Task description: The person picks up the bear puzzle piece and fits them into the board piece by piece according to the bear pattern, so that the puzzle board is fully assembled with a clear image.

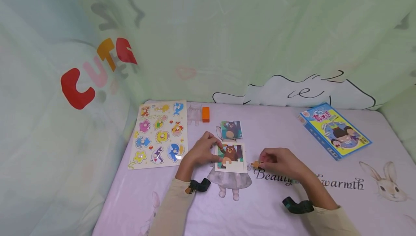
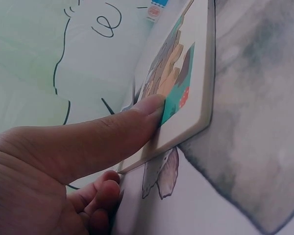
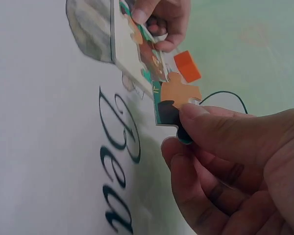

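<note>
A bear jigsaw board (image 1: 245, 158) in a pale frame lies on the cloth, with a pale gap at its lower right. My left hand (image 1: 203, 150) rests at its left side. In the left wrist view its straight thumb (image 2: 132, 117) presses on the picture near the corner, and other fingers are bent beside the edge. To the right of the board, my right hand (image 1: 281, 162) pinches a jigsaw piece (image 3: 174, 98) between thumb and forefinger. The piece is tan, dark and green. Just behind the board lies a bear picture card (image 1: 232, 130).
At the left lies a peg puzzle board (image 1: 151, 163) with sea animals. An orange block (image 1: 206, 114) stands behind, near the curtain. A blue and yellow box (image 1: 336, 131) lies at the back right. Green curtain (image 1: 211, 41) walls enclose the cloth-covered table (image 1: 260, 210).
</note>
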Action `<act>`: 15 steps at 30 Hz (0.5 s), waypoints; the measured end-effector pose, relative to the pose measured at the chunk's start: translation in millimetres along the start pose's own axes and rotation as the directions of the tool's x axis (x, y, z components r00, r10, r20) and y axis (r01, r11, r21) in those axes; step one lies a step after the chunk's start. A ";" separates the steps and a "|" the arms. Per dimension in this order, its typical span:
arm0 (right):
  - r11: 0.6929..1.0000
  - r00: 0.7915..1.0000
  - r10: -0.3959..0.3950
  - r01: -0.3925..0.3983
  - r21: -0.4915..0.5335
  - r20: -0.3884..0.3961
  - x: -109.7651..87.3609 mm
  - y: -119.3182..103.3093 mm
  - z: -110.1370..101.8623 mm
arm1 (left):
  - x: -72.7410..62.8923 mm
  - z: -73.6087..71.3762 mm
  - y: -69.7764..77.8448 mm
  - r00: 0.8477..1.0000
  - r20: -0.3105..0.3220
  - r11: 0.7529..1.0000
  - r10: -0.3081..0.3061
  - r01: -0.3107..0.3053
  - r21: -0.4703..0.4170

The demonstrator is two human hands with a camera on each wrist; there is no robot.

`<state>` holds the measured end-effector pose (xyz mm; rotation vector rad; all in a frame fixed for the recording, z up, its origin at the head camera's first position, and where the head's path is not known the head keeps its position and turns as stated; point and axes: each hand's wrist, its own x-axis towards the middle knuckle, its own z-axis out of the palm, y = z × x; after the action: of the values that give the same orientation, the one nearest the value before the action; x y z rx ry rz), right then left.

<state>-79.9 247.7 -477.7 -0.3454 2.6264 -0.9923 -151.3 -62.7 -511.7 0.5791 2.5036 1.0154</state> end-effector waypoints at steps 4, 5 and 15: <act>1.000 1.000 -0.027 0.027 0.009 -0.004 7.5 -7.6 4.9 | 0.8 0.9 -1.2 1.000 -0.003 1.000 0.004 -0.004 -0.001; 0.999 0.999 -0.036 0.036 0.016 -0.005 9.3 -9.8 6.1 | 1.0 1.1 -1.5 1.000 -0.003 1.000 0.004 -0.004 0.000; 0.994 0.995 -0.089 0.090 0.053 -0.034 24.4 -30.5 20.3 | 1.1 1.6 -1.4 1.000 -0.002 1.000 0.005 -0.005 0.008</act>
<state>-91.5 205.3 -476.5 -0.4414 2.6262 -1.1050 -151.8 -62.2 -513.9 0.5869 2.5100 1.0085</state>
